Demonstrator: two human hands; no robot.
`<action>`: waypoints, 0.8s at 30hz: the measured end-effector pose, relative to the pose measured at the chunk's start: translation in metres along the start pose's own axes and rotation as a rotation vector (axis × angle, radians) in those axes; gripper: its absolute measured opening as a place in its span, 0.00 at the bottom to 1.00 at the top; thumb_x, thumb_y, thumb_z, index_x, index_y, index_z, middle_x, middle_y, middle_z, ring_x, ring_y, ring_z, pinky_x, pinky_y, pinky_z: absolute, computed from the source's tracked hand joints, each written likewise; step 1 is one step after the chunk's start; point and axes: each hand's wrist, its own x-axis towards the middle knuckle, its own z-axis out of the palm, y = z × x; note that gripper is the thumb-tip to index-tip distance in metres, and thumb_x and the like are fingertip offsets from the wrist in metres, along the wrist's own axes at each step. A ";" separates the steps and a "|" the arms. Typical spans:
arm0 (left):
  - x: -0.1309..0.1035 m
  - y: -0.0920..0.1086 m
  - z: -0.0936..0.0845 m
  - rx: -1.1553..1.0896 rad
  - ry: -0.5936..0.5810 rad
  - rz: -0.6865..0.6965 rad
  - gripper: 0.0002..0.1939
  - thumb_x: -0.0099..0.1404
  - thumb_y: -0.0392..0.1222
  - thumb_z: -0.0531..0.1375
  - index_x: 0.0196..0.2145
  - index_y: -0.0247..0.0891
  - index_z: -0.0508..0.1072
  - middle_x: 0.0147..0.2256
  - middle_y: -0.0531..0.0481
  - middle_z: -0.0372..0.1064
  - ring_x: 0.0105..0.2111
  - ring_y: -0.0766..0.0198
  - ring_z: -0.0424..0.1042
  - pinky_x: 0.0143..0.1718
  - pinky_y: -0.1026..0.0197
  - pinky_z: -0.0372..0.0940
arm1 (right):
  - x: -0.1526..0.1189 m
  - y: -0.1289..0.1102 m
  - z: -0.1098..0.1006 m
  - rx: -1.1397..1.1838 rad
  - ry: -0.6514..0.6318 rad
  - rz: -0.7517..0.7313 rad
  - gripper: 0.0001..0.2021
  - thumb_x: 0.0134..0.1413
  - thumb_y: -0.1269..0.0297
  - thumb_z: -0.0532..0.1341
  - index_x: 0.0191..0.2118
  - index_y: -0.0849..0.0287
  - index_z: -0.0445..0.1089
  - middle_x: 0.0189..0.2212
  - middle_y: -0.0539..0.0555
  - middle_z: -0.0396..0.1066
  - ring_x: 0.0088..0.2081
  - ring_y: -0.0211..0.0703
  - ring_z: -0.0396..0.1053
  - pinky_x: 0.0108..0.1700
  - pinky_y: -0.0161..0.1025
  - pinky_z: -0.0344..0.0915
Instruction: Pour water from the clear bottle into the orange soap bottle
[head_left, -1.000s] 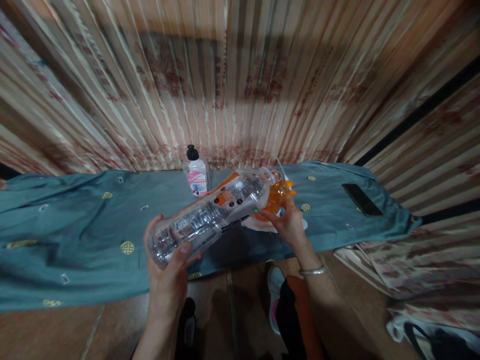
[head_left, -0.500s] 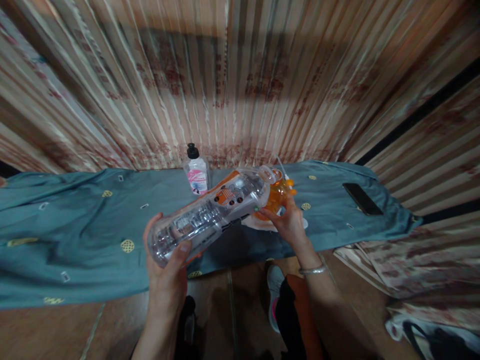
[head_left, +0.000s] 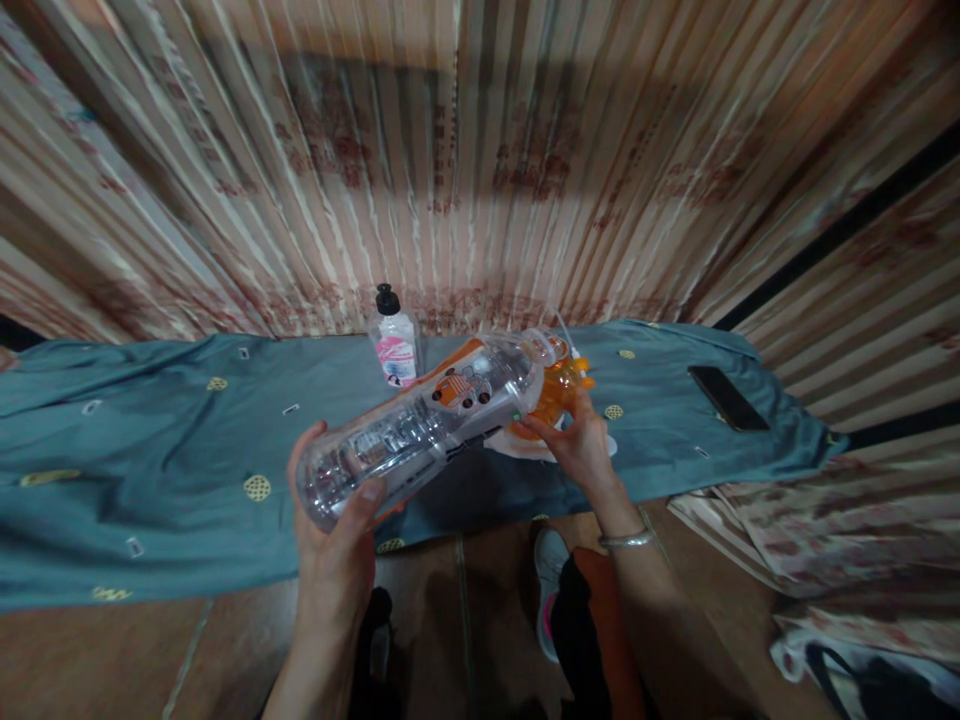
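head view: the left hand (head_left: 334, 550) is clamped around the base end of a large clear bottle (head_left: 420, 435), thumb on the near side; the bottle is held slantwise above the middle of the cloth-covered table (head_left: 172, 440), its base toward the near edge and its neck toward the far edge and the right end; the right hand (head_left: 586, 445) is clamped on an orange translucent container (head_left: 553, 392), located at the bottle's neck; contact between neck and container cannot be determined; a white object (head_left: 525, 449) shows beneath the right hand, partly hidden; a pump bottle (head_left: 396, 350) with a black top stands upright near the table's far edge, left of the container; a dark phone (head_left: 727, 398) lies flat near the table's right end; a pleated curtain (head_left: 465, 150) hangs behind the far edge.
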 end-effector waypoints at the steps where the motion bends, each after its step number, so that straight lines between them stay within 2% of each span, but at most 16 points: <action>1: 0.000 0.000 0.000 0.002 0.000 -0.001 0.44 0.47 0.49 0.83 0.60 0.51 0.73 0.54 0.50 0.77 0.43 0.58 0.76 0.26 0.65 0.74 | 0.000 -0.001 0.000 -0.009 -0.001 0.007 0.34 0.51 0.43 0.77 0.58 0.56 0.72 0.46 0.65 0.84 0.50 0.73 0.84 0.48 0.62 0.82; 6: 0.000 0.000 0.000 0.020 -0.018 -0.007 0.44 0.48 0.50 0.83 0.61 0.51 0.73 0.55 0.49 0.79 0.45 0.56 0.78 0.29 0.64 0.74 | 0.000 -0.006 -0.002 -0.032 0.012 0.017 0.35 0.47 0.40 0.77 0.55 0.55 0.73 0.46 0.65 0.86 0.48 0.70 0.85 0.48 0.59 0.81; 11: 0.000 0.001 0.001 -0.002 -0.017 -0.007 0.45 0.48 0.49 0.83 0.60 0.51 0.72 0.54 0.49 0.78 0.45 0.57 0.77 0.28 0.65 0.75 | -0.001 -0.004 -0.001 -0.022 0.018 -0.012 0.32 0.49 0.39 0.76 0.52 0.54 0.73 0.44 0.64 0.87 0.47 0.68 0.86 0.48 0.58 0.81; 18: -0.001 0.001 0.001 -0.003 -0.017 -0.005 0.46 0.47 0.49 0.83 0.61 0.50 0.72 0.55 0.49 0.76 0.44 0.58 0.75 0.27 0.66 0.76 | 0.000 0.000 0.000 -0.041 0.026 -0.019 0.39 0.49 0.32 0.75 0.57 0.56 0.73 0.46 0.65 0.87 0.47 0.68 0.86 0.48 0.57 0.81; 24: 0.000 0.001 -0.002 0.032 -0.026 0.005 0.46 0.49 0.49 0.82 0.64 0.50 0.72 0.58 0.48 0.78 0.48 0.56 0.77 0.31 0.65 0.74 | 0.000 -0.004 -0.001 -0.035 0.010 -0.002 0.39 0.50 0.38 0.75 0.60 0.59 0.73 0.48 0.67 0.86 0.48 0.68 0.86 0.49 0.59 0.81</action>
